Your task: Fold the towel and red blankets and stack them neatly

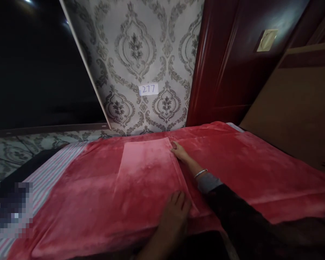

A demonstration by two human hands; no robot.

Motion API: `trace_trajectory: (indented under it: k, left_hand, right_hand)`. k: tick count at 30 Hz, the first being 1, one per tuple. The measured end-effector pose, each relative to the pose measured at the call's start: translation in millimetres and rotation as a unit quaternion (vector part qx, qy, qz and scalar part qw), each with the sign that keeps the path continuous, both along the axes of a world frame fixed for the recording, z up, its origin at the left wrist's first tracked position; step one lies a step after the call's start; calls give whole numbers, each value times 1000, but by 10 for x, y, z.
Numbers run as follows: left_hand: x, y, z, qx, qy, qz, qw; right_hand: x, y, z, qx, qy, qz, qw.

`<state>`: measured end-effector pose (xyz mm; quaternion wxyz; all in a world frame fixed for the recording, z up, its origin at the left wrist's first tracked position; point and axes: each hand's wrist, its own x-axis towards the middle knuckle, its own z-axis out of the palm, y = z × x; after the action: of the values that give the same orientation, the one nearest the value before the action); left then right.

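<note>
A piece of folded red plush cloth [146,166] lies on a wider red plush blanket [227,162]; its left part looks paler pink. At the far right corner of the folded cloth, my right hand [180,151] has thumb and fingers closed on the edge. A thin bracelet [200,173] circles that wrist, above a grey cuff and dark sleeve. My left hand [176,213], slightly blurred, is at the near right part of the same edge, fingers curled onto the cloth. Its fingertips are partly hidden against the fabric.
A striped sheet [56,162] shows under the blanket's left side. A large dark screen [38,65] hangs at the left. Behind are patterned wallpaper with a paper label [148,89] and a dark red wooden panel [227,54]. A brown board [295,108] leans at the right.
</note>
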<state>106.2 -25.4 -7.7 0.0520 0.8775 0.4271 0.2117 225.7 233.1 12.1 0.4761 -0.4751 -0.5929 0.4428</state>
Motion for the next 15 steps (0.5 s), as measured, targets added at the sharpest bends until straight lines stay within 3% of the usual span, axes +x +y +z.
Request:
trace_trajectory:
  k: [5, 9, 11, 15]
  left_hand:
    - [-26, -128, 292, -105, 3, -25, 994]
    - [-250, -249, 609, -164, -109, -102, 975]
    - [-499, -271, 740, -166, -208, -62, 962]
    - [-1100, -250, 813, -129, -347, 144, 918]
  right_hand:
    - [124, -387, 27, -34, 4, 13, 999]
    - [298, -988, 24, -34, 47, 75, 995]
    - [411, -1338, 20, -69, 52, 90, 992]
    - [578, -1897, 7, -121, 47, 107, 986]
